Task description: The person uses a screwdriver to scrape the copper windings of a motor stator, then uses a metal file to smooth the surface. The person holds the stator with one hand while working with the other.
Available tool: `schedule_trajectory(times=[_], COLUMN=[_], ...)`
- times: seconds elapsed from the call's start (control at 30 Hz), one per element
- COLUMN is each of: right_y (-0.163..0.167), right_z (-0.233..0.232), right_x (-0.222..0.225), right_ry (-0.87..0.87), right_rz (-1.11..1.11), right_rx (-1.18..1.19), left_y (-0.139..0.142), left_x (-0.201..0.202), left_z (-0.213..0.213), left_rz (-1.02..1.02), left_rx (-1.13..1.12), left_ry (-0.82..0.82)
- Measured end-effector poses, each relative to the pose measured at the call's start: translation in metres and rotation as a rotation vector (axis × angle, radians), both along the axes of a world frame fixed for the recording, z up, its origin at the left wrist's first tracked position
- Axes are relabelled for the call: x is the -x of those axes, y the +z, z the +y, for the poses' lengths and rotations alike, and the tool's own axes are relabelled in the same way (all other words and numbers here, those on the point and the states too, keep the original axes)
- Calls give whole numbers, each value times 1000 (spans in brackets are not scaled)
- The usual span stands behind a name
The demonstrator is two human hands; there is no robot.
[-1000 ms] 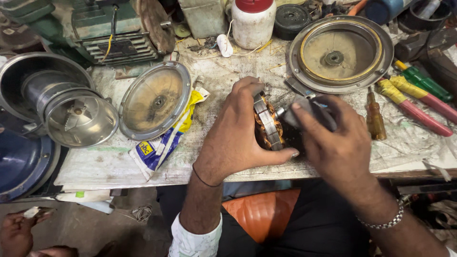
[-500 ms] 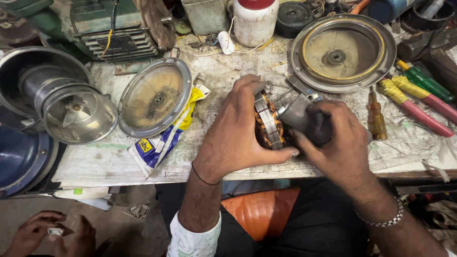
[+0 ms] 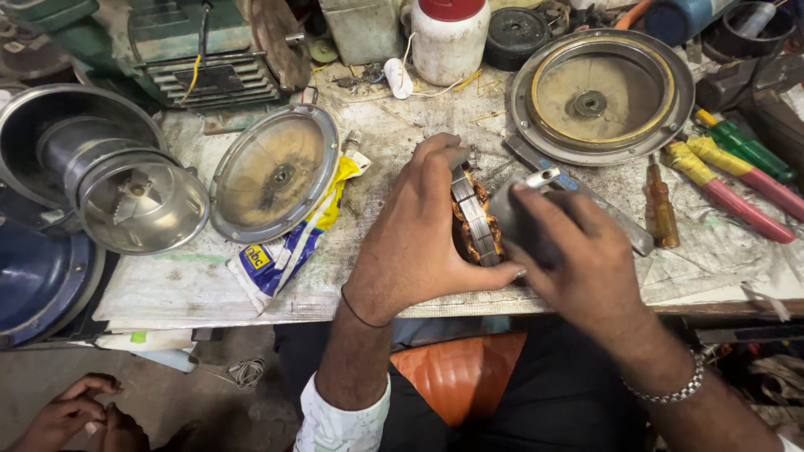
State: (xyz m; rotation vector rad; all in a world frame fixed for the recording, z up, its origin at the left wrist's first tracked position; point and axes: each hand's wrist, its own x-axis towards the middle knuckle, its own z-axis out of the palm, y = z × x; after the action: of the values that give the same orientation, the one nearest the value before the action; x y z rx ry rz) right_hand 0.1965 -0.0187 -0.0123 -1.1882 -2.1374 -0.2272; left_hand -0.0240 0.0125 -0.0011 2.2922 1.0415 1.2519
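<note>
Fingers (image 3: 435, 180) grip (perhaps) motor stator (image 3: 476, 219).

left hand (image 3: 419, 238) grips stator (image 3: 476, 219) | right hand (image 3: 578, 251) holds grey part (image 3: 521, 219)

On a workbench (image 3: 251, 293) covered in stained, creased paper, the left hand (image 3: 419, 238) grips a motor stator (image 3: 476, 219) of dull grey laminated steel wound with glossy copper wire, while the right hand (image 3: 578, 259) holds a matt grey metal part (image 3: 515, 219) against it. A round metal cover (image 3: 272, 172) lies dusty and tarnished; a second metal disc (image 3: 599, 94) shows a brassy ring under grime. A polished steel housing (image 3: 126, 197) gleams at the bench's edge. Screwdrivers (image 3: 737, 180) have shiny plastic handles. A white plastic jar (image 3: 448, 46) looks smudged. The orange seat (image 3: 456, 377) below appears to be smooth leatherette.
</note>
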Motion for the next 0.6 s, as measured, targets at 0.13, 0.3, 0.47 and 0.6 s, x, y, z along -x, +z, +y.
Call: schedule_trajectory(times=[0.13, 0.3, 0.47, 0.6], right_y=[-2, -8, -9, -5], right_z=[0, -1, -2, -2], right_x=[-7, -14, -11, -10], right_ry=[-123, -39, -93, 23], right_rz=[-53, -50, 65, -7], right_rx=[-3, -32, 5, -1], left_y=[1, 3, 5, 5], left_x=[0, -3, -3, -4], left_z=[-1, -4, -6, -6], left_rz=[-7, -2, -2, 31], left_rx=[-31, -53, -53, -49], left_ry=[0, 41, 54, 84])
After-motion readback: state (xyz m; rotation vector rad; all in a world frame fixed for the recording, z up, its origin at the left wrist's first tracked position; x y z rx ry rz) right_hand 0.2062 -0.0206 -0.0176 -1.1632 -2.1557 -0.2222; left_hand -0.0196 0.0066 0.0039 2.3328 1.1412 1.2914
